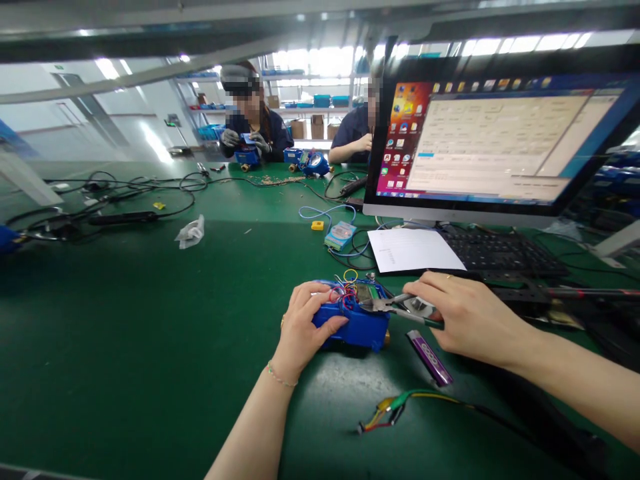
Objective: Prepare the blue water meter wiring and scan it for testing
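Note:
A blue meter housing [353, 328] with its top open sits on the green table, showing a circuit board and thin red, blue and yellow wires [349, 297]. My left hand [305, 320] is wrapped round its left side, thumb on the front wall. In my right hand [457, 313] is a pair of cutting pliers [383, 305], whose jaws reach over the right part of the housing by the board. Whether the jaws grip a wire, I cannot tell. Right of the housing lies a purple box-shaped item [429, 359]. Nearer me are coloured clip leads [393, 403].
Behind the housing lie a small blue-green module [341, 235], a yellow piece [317, 226] and white paper [415, 251] by a keyboard [505, 253] and monitor [500, 140]. Cables [125, 217] and a crumpled plastic bag [191, 233] are at left. Two people sit across the table.

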`<act>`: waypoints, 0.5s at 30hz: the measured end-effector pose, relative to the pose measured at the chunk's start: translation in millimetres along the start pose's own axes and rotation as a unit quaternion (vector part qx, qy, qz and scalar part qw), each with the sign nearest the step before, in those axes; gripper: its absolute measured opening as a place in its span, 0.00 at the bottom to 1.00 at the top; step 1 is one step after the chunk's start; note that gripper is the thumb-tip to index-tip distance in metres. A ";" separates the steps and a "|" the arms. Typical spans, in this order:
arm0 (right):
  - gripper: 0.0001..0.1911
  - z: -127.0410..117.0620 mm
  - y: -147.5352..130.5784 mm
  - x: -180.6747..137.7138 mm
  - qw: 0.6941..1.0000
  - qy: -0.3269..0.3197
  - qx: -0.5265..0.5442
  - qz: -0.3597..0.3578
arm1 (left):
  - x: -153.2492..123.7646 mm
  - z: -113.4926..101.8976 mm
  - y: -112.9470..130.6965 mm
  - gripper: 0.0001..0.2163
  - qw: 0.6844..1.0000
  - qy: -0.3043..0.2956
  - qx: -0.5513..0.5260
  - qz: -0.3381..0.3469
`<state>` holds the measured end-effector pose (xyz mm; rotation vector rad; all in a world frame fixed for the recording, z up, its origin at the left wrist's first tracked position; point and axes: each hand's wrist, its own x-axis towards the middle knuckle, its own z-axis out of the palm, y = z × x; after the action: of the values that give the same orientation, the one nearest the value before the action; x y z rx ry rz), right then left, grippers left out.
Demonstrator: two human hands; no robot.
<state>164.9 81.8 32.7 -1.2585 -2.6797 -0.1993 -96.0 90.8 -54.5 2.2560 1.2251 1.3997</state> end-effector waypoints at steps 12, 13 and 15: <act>0.20 37.7 -43.6 -44.5 0.975 0.160 0.137 0.073 | 0.5 0.5 -3.5 0.13 1.000 0.010 -0.015 0.013; 0.21 42.3 -49.3 -54.7 0.974 0.172 0.129 0.073 | 0.6 0.3 -4.0 0.14 1.000 0.010 -0.013 0.015; 0.22 52.7 -57.9 -78.2 0.975 0.180 0.102 0.081 | 0.6 -0.1 -4.6 0.14 1.000 0.010 -0.008 0.016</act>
<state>164.1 -3.2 -38.1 -1.2350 -2.2183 -0.1145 -98.4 94.1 -56.6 2.2670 1.1851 1.4426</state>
